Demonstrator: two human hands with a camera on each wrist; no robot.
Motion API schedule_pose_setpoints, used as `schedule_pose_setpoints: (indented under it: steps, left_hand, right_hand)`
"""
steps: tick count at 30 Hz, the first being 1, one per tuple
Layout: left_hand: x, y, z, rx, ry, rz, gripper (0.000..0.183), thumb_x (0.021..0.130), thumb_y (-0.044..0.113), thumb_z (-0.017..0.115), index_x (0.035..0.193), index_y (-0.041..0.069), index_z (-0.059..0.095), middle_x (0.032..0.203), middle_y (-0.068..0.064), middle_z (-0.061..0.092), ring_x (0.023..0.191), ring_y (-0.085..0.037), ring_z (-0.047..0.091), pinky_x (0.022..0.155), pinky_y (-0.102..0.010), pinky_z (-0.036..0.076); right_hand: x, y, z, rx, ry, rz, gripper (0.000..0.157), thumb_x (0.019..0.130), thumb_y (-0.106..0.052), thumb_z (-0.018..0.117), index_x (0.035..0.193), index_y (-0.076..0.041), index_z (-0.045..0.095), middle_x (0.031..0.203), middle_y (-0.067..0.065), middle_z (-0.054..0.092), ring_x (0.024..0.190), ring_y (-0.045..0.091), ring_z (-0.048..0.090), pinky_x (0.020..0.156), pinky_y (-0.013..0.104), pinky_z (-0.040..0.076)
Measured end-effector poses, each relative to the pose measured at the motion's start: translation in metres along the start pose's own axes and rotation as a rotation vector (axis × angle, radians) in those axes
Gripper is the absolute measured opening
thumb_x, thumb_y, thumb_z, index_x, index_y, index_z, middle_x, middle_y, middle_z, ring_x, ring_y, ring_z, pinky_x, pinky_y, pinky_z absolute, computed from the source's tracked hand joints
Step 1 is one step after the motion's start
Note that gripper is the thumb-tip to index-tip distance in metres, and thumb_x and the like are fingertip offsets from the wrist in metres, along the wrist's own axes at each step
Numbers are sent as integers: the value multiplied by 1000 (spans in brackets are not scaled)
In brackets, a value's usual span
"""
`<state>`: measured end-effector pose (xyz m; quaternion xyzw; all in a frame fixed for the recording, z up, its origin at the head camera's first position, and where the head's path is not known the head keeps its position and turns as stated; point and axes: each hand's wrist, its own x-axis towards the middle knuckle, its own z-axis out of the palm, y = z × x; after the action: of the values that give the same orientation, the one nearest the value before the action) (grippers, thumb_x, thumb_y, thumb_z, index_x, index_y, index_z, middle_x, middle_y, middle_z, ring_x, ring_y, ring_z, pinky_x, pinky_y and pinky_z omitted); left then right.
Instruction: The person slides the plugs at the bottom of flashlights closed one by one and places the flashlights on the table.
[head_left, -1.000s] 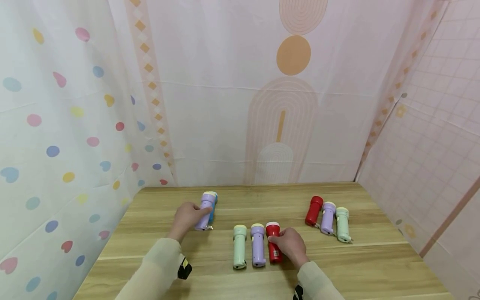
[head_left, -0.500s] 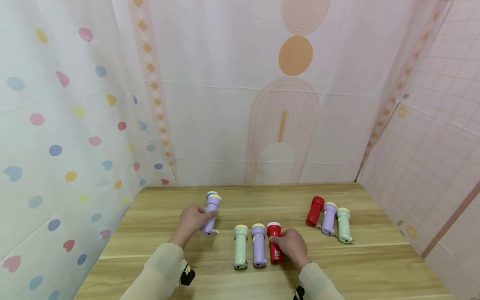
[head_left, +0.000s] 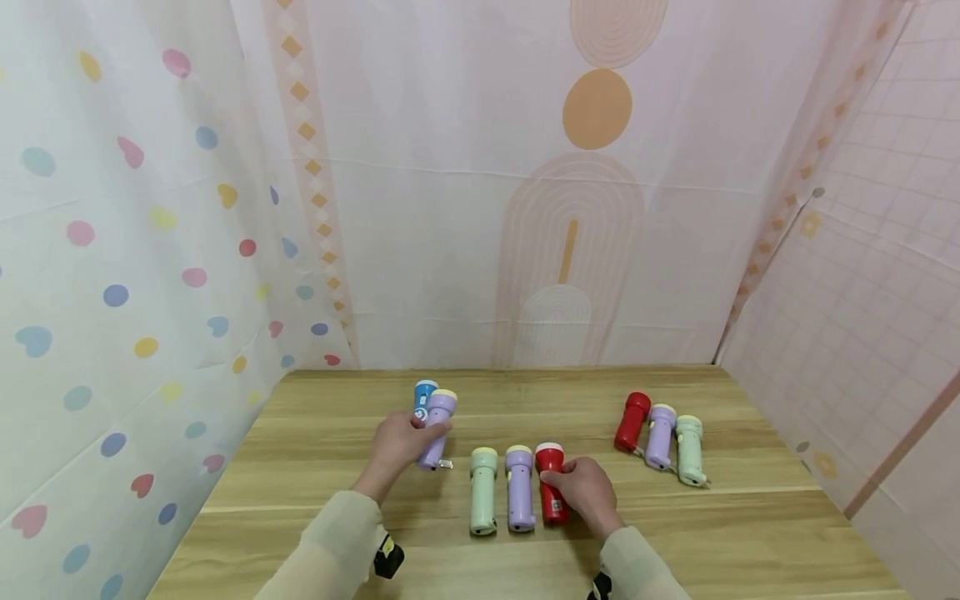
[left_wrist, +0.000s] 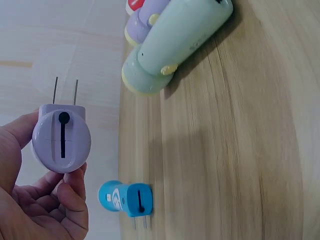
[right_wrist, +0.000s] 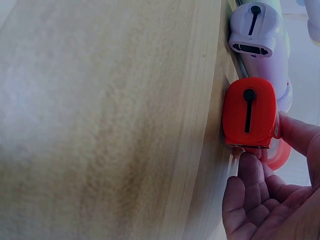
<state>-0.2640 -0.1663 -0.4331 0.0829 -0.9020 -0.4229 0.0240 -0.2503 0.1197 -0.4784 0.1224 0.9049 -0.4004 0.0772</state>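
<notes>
My left hand [head_left: 400, 447] grips a purple flashlight [head_left: 437, 421] with a pale yellow rim, its two metal plug prongs folded out at the tail. In the left wrist view that purple flashlight [left_wrist: 62, 140] is held up off the table. Just behind it lies a blue flashlight [head_left: 424, 393], partly covered in the head view. In the middle, a green flashlight [head_left: 483, 492] and another purple flashlight [head_left: 520, 492] lie side by side. My right hand [head_left: 588, 492] pinches the red flashlight [head_left: 551, 487] at the right end of this row, thumb on one side, fingers on the other.
Farther right on the wooden table [head_left: 337, 400] lie a red flashlight [head_left: 633, 423], a purple flashlight [head_left: 660, 437] and a green flashlight [head_left: 689, 452], close together. A patterned curtain [head_left: 450, 250] hangs behind the table's back edge, with others at both sides.
My left hand has moved right with the purple flashlight, uncovering more of the blue one behind. My right hand has stayed on the red flashlight.
</notes>
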Motion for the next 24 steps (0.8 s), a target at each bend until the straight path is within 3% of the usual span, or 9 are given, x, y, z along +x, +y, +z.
schedule_pose_setpoints:
  steps: [17, 24]
  left_hand:
    - [-5, 5, 5, -3, 63, -8, 44, 85, 44, 75, 83, 3, 59, 77, -8, 60, 68, -20, 55, 54, -30, 44]
    - [-6, 8, 7, -26, 69, -16, 44, 85, 44, 75, 82, 4, 59, 75, -8, 60, 66, -20, 56, 52, -29, 45]
  right_hand:
    - [-7, -1, -7, 2, -24, -6, 53, 89, -36, 73, 117, 8, 64, 96, 12, 65, 83, 25, 57, 71, 38, 49]
    - [-13, -12, -5, -66, 68, -107, 58, 89, -41, 71, 124, 5, 63, 107, 15, 67, 87, 27, 59, 76, 45, 51]
